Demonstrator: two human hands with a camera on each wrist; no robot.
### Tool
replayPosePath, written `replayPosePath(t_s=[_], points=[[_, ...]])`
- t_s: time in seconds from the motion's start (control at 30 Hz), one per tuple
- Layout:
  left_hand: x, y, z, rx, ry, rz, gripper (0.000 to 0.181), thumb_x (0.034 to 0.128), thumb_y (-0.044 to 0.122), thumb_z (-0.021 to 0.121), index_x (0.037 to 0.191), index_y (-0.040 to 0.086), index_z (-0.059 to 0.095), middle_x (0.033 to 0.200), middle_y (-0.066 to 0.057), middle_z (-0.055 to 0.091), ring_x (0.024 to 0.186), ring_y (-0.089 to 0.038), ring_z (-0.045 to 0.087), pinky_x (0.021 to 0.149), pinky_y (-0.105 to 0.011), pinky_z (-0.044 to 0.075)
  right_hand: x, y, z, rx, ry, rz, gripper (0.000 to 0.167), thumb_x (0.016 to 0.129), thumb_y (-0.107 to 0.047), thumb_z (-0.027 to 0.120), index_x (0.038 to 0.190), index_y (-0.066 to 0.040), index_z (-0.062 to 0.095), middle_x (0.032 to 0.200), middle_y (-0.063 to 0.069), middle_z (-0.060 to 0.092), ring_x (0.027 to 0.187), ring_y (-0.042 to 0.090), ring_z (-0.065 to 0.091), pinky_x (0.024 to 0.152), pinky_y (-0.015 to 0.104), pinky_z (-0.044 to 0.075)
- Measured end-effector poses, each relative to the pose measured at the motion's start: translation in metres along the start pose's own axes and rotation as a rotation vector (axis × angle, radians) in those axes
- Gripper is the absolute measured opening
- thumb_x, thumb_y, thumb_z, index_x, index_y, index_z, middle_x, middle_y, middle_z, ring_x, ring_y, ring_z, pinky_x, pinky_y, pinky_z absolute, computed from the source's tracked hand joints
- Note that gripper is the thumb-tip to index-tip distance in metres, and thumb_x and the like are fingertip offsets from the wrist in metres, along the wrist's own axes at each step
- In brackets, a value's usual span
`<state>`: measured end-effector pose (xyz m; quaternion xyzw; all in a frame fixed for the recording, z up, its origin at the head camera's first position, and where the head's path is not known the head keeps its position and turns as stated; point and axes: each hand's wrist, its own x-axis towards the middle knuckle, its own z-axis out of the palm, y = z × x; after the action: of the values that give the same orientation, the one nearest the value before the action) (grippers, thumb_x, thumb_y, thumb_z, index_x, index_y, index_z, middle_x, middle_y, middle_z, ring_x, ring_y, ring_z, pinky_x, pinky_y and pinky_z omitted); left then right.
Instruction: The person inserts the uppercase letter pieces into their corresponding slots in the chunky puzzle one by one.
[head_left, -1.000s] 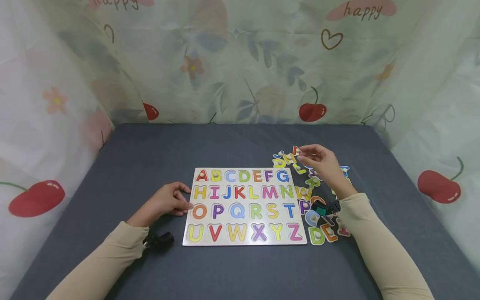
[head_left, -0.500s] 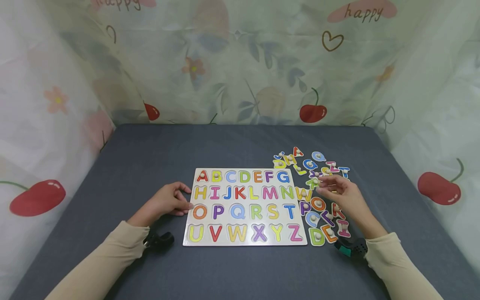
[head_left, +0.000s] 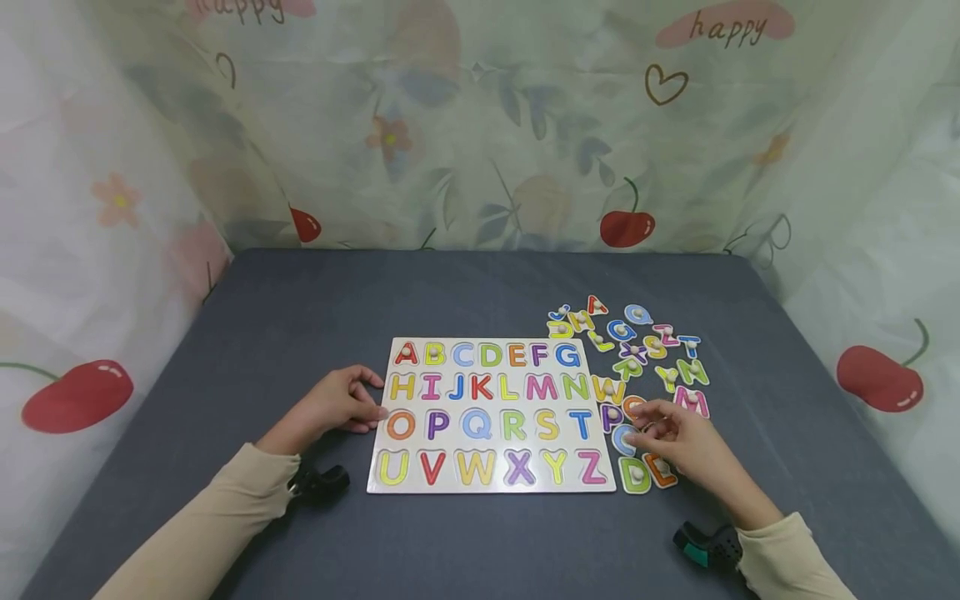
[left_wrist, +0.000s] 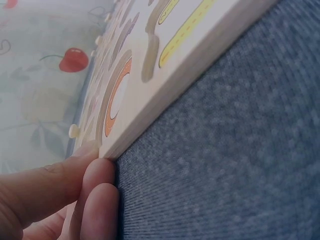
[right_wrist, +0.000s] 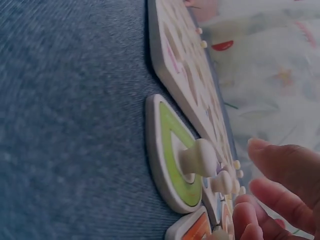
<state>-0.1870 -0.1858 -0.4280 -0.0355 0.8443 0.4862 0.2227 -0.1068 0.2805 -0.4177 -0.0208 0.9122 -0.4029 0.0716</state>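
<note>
A white alphabet board [head_left: 491, 487] lies flat, with knobbed A [head_left: 406, 354] and B [head_left: 434, 354] pieces in its top row. My left hand [head_left: 335, 402] grips its left edge; in the left wrist view the thumb and curled fingers [left_wrist: 100, 210] meet the board's rim [left_wrist: 145, 107]. Over the loose blue C piece [head_left: 622, 440], right of the board, my right hand [head_left: 686, 442] hovers with fingers loosely bent and nothing held. The right wrist view shows those fingers [right_wrist: 280, 170] apart from the green D piece [right_wrist: 167, 145] and its knob.
Several loose knobbed letters lie right of the board, among them P [head_left: 611, 417], W [head_left: 608, 389], M [head_left: 692, 402] and E [head_left: 661, 472]. Others spread behind, up to a red A [head_left: 597, 305]. Printed curtains surround the dark table [head_left: 375, 283] behind and at the sides.
My right hand has come from the red A piece at the back toward the near side, over the C piece, without taking a letter. The left hand keeps its place on the board.
</note>
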Motion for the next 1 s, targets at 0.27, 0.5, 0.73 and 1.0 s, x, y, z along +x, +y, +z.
replayPosePath(t_s=[0.27,0.5,0.73,1.0], points=[[-0.0003,0.0007,0.0004,-0.005,0.002,0.005,0.052,0.0783,0.006,0.080,0.120,-0.001,0.050,0.076,-0.008,0.060,0.060,-0.012,0.063,0.055,-0.027,0.056,0.0016,0.0017,0.0031,-0.084,-0.019,-0.004,0.031,0.084,-0.024,0.077,0.106,-0.006,0.067,0.083,0.001,0.064,0.068,0.010,0.056,0.055,0.023,0.047],[-0.0004,0.0002,0.0007,-0.002,0.008,0.002,0.053,0.0781,0.007,0.080,0.121,0.000,0.050,0.077,-0.008,0.060,0.061,-0.012,0.063,0.055,-0.027,0.056,0.0029,0.0011,0.0055,-0.121,-0.026,-0.035,0.018,0.084,-0.016,0.076,0.099,-0.008,0.069,0.076,-0.001,0.061,0.066,0.009,0.054,0.055,0.022,0.046],[-0.0016,0.0017,0.0002,0.001,0.014,-0.007,0.054,0.0777,0.008,0.081,0.121,0.000,0.050,0.077,-0.009,0.060,0.061,-0.012,0.063,0.055,-0.027,0.056,0.0050,0.0002,0.0075,-0.156,-0.016,-0.017,0.013,0.084,-0.017,0.076,0.093,-0.010,0.070,0.074,-0.001,0.060,0.066,0.012,0.053,0.056,0.022,0.045],[0.0006,-0.0010,0.0005,0.007,0.017,-0.007,0.054,0.0772,0.009,0.082,0.121,0.000,0.051,0.077,-0.009,0.060,0.061,-0.013,0.063,0.055,-0.027,0.056,0.0043,-0.0054,0.0021,-0.169,-0.048,-0.004,0.015,0.085,-0.018,0.075,0.095,-0.008,0.069,0.075,-0.001,0.061,0.066,0.012,0.054,0.055,0.023,0.045]])
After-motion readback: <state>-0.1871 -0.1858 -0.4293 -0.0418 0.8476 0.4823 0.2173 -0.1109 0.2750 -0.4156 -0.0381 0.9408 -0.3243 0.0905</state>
